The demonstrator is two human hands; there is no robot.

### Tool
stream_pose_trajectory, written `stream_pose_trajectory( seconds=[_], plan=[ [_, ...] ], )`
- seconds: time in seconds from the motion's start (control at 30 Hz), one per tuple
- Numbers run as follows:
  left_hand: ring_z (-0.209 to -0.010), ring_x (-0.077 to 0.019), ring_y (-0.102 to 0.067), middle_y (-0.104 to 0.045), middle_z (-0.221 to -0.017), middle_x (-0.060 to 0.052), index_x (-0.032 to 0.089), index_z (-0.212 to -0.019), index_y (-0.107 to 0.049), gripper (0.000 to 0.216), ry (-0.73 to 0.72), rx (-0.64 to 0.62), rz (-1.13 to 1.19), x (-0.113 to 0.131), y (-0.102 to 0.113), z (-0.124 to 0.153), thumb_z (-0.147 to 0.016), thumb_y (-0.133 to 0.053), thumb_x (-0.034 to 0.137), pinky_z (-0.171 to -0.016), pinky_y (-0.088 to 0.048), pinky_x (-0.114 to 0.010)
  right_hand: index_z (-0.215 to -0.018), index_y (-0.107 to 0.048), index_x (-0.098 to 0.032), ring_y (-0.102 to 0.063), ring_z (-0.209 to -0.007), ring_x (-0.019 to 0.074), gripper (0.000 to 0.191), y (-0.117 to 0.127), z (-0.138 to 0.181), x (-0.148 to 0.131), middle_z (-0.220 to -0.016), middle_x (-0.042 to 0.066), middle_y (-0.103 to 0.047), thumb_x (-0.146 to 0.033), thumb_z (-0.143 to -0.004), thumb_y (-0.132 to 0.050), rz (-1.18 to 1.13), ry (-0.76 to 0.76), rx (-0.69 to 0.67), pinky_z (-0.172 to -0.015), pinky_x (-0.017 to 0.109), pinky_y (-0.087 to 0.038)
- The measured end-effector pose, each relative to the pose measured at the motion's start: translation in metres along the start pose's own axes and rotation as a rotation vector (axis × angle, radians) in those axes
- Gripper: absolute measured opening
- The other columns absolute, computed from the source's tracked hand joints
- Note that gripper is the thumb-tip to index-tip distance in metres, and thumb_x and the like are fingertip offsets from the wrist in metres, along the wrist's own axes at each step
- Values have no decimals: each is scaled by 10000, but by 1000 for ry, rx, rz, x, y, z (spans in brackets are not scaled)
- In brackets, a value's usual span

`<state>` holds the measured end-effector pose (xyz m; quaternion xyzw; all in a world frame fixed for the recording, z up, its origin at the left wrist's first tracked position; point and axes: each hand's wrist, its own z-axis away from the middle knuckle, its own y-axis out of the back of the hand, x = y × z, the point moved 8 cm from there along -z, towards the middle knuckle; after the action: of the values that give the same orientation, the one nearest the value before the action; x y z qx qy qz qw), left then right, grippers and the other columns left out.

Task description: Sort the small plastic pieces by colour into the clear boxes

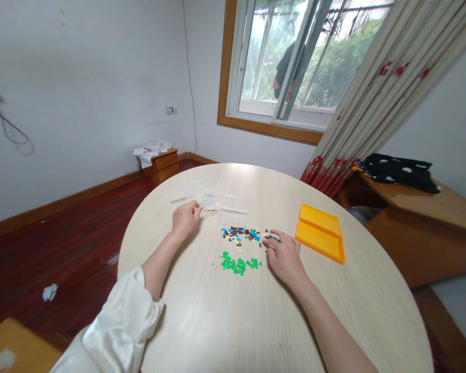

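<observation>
Many mixed bricks [251, 235], strewn crosswise, lay just left of the right hand [285, 255], its fingers loosely spread; the left hand [185, 219], farther off, pinched clear plastic [210, 200].

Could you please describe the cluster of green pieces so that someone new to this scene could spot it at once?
On the pale round table, find the right hand and look just to its left. The green cluster lies there, nearer the person than the mixed cluster. Unlike that neighbour of brown, blue and yellow pieces, it is green throughout.
</observation>
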<state>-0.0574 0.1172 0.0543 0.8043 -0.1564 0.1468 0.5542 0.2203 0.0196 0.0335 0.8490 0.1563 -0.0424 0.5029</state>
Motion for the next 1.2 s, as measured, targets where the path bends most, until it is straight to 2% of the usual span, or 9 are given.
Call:
stream_pose_trajectory(
  seconds=[0.6,0.87,1.2],
  plan=[
    [-722,-198,-602,-684,-766,-55,195,-784,-638,226,-48,-141,-91,7,9,6,-856,-512,369,-554,-300,-245,-845,-700,-192,-517,-1098,245,307,2,-1,0,-1130,114,-612,-76,-763,-428,-15,-15,-26,-940,458,-298],
    [-763,-227,-619,-694,-790,-73,200,-780,-651,216,-103,-262,-193,15,-1,10,-837,-517,359,-551,-310,-254,-813,-706,-189,-507,-1105,244,298,-1,0,4,-1141,114,-604,-81,-776,-431,-55,-29,-51,-933,456,-303],
    [-790,-246,-632,-698,-826,-90,198,-795,-653,209,-54,-224,-201,9,-1,9,-838,-505,340,-556,-352,-261,-815,-712,-197,-495,-1122,242,303,2,1,-1,-1149,114,-598,-84,-786,-432,-104,-5,-86,-951,464,-290]
  ],
)
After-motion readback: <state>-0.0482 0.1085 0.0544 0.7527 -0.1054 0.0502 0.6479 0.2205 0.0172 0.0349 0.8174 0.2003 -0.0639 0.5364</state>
